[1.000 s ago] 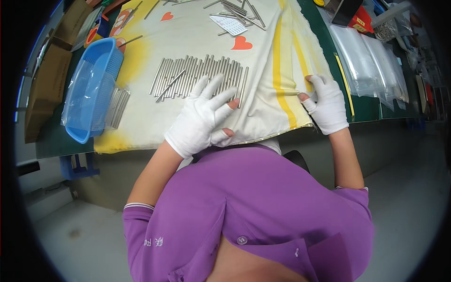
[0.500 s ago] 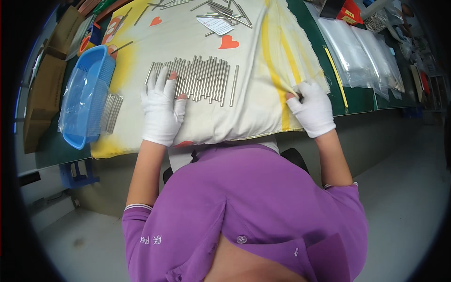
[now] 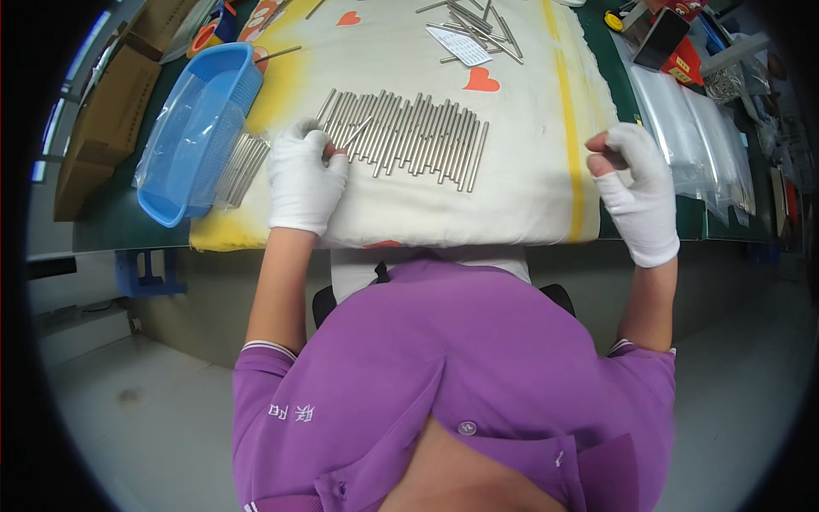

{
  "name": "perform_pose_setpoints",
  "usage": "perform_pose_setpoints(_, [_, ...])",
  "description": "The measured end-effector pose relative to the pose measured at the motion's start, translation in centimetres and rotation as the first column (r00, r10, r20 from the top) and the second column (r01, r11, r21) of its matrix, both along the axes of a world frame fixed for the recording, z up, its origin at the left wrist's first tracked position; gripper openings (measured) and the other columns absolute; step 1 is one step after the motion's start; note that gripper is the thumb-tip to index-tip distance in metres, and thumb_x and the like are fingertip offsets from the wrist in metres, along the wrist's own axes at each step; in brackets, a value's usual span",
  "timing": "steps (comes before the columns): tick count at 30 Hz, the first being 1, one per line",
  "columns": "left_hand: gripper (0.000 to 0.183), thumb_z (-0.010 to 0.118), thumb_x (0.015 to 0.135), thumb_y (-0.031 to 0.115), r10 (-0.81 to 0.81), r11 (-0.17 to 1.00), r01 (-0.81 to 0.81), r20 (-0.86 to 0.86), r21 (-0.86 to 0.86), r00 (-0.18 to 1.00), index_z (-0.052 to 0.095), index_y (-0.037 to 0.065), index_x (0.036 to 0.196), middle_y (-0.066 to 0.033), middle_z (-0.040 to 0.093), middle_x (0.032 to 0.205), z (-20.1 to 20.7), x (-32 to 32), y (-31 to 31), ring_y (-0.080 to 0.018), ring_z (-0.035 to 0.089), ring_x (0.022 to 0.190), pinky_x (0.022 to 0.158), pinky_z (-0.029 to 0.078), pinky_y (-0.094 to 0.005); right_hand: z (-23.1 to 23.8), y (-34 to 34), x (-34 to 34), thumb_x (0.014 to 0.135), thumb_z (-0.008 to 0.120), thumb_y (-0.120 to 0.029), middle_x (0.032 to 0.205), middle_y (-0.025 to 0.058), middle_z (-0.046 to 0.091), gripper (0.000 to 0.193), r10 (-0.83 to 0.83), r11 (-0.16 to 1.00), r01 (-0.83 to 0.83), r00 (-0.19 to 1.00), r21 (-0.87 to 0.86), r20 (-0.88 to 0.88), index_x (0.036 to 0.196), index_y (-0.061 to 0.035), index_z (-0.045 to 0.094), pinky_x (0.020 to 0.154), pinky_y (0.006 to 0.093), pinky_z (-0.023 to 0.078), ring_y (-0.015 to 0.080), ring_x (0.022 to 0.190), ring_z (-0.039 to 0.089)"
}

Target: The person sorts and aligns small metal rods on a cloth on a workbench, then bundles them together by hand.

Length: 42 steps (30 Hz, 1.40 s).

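A row of slim metal rods lies side by side on a pale cloth with yellow bands and red hearts. My left hand, in a white glove with bare fingertips, is at the row's left end. Its thumb and forefinger close on one metal rod, which slants across the others. My right hand, gloved the same way, is off the cloth's right edge. Its fingers curl in towards the thumb, and nothing shows between them.
Left of the cloth stands a blue plastic basket. Between it and my left hand lies a bagged bundle of rods. Loose rods and a white printed slip lie farther back. Clear plastic bags are stacked at right.
My right hand has let go of the cloth edge and moved outward. My left hand has drawn its fingers in around a rod. The gap before the rightmost rod has closed. The view has shifted.
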State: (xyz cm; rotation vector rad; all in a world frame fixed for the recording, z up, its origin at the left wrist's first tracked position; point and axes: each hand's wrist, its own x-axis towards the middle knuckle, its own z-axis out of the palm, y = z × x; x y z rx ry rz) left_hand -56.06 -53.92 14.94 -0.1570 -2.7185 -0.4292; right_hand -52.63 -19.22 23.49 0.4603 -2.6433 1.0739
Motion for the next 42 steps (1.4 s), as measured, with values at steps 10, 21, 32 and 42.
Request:
perform_pose_setpoints(10, [0.010,0.067,0.073,0.014,0.119,0.991,-0.120,0.020,0.061,0.993,0.064,0.004,0.074,-0.0126,0.064,0.094,-0.8,-3.6,-2.7,-0.0311,0.060,0.091,0.080,0.049,-0.0406,-5.2,-15.0,-12.9,0.089,0.059,-0.020,0.113,0.0108,0.062,0.030,0.594,0.804,-0.585,0.796,-0.102,0.116,0.116,-0.0055,0.060,0.096,0.0328,0.043,0.0225,0.108,0.057])
perform_pose_setpoints(21, [0.055,0.083,0.061,0.013,-0.262,0.864,0.231,0.007,0.448,0.965,0.059,-0.002,0.109,-0.0153,0.062,0.103,-2.4,-1.2,-3.9,-0.0304,0.060,0.096,0.088,0.047,-0.0364,-10.1,-21.8,-19.4,0.090,0.033,-0.067,0.148,0.0188,0.031,0.088,0.899,0.422,-0.321,0.272,-0.848,0.345,0.144,0.0028,0.028,0.116,0.0340,0.023,0.0249,0.137,0.032])
perform_pose_setpoints(32, [0.081,0.087,0.052,0.028,-0.305,0.898,0.260,0.076,0.355,0.949,0.053,-0.001,0.120,-0.0154,0.058,0.107,-2.0,-2.2,-4.2,-0.0303,0.057,0.098,0.086,0.048,-0.0365,-10.7,-19.8,-19.4,0.085,0.039,-0.071,0.147,0.0221,0.030,0.096,0.945,0.316,-0.228,0.167,-0.921,0.283,0.142,0.0054,0.028,0.115,0.0334,0.025,0.0275,0.137,0.032])
perform_pose_setpoints(42, [0.110,0.083,0.043,0.052,-0.390,0.921,0.386,-0.099,-0.058,0.916,0.042,0.007,0.135,-0.0185,0.045,0.131,-0.7,-1.3,-1.9,-0.0382,0.043,0.121,0.104,0.032,-0.0463,-10.1,-13.6,-20.3,0.083,0.035,-0.075,0.146,0.0236,0.032,0.102,0.897,0.394,-0.122,0.264,-0.911,0.353,0.142,0.0083,0.026,0.114,0.0327,0.028,0.0281,0.136,0.034])
